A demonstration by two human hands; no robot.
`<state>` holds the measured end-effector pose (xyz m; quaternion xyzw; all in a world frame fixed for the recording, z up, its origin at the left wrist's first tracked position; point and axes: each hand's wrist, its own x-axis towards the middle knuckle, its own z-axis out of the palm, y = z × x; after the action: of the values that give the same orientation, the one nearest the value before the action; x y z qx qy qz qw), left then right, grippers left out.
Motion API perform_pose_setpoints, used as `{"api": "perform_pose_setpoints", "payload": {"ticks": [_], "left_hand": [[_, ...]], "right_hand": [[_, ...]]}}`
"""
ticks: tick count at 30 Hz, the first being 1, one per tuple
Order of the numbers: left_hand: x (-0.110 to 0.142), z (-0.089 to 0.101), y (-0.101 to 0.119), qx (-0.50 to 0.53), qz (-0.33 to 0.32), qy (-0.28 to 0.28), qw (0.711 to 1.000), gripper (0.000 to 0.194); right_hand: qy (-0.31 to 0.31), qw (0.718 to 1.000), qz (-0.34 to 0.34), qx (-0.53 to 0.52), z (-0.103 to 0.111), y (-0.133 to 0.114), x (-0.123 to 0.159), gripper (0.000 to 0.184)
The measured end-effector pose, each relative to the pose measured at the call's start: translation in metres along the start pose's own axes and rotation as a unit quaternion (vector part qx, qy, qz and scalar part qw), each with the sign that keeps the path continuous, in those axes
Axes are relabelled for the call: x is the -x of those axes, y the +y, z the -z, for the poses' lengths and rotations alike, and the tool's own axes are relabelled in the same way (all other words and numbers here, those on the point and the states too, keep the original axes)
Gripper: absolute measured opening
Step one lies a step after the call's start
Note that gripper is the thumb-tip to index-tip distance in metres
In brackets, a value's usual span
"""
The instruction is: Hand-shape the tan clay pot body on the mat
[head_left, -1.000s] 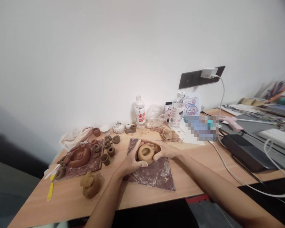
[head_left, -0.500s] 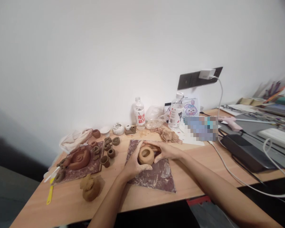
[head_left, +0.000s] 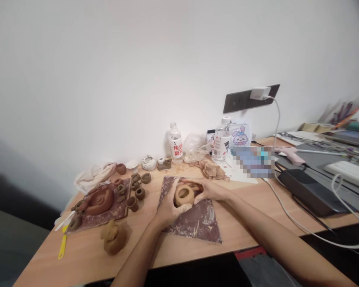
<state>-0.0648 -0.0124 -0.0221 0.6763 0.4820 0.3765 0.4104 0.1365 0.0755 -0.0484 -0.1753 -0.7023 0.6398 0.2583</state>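
- A hollow ring of tan clay [head_left: 184, 195] sits on the upper middle of a triangular clay-smeared mat [head_left: 202, 225], with its round opening facing up.
- The left hand [head_left: 170, 206] presses against the ring's left and near side. The right hand [head_left: 212, 190] comes in from the right, its fingers [head_left: 192, 182] curling around the far side. The hands are together, clamped on the ring from opposite sides.
- Compared with a moment ago, the hands sit slightly closer around the ring, which looks a little more compact. It remains in about the same spot on the mat.
- To the left lie a clay spiral [head_left: 100, 201] on a clay-stained board [head_left: 119, 207], small clay cups [head_left: 132, 203], and a rough clay lump [head_left: 113, 241]. A yellow modeling tool [head_left: 62, 247] lies at the wooden table's [head_left: 77, 255] edge.
- Behind the mat are crumpled brown paper [head_left: 211, 170] and two plastic water bottles [head_left: 175, 143] [head_left: 221, 139]. A pink hot glue gun [head_left: 290, 156] lies to the right.
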Motion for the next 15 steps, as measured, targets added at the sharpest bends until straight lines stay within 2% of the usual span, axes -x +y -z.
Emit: {"api": "perform_pose_setpoints", "payload": {"ticks": [5, 9, 15], "left_hand": [[-0.0036, 0.0069, 0.0001, 0.119, 0.024, -0.019, 0.992, 0.108], [-0.0028, 0.0074, 0.0033, 0.156, 0.040, -0.013, 0.987, 0.106], [-0.0016, 0.0107, 0.0048, 0.236, 0.048, -0.035, 0.970, 0.107]], "right_hand": [[-0.026, 0.999, -0.002, -0.033, -0.0014, -0.0056, 0.0008, 0.092], [-0.006, 0.999, -0.002, -0.042, -0.0030, -0.0057, 0.0014, 0.086], [-0.010, 1.000, 0.011, -0.023, -0.0071, -0.0055, 0.0022, 0.092]]}}
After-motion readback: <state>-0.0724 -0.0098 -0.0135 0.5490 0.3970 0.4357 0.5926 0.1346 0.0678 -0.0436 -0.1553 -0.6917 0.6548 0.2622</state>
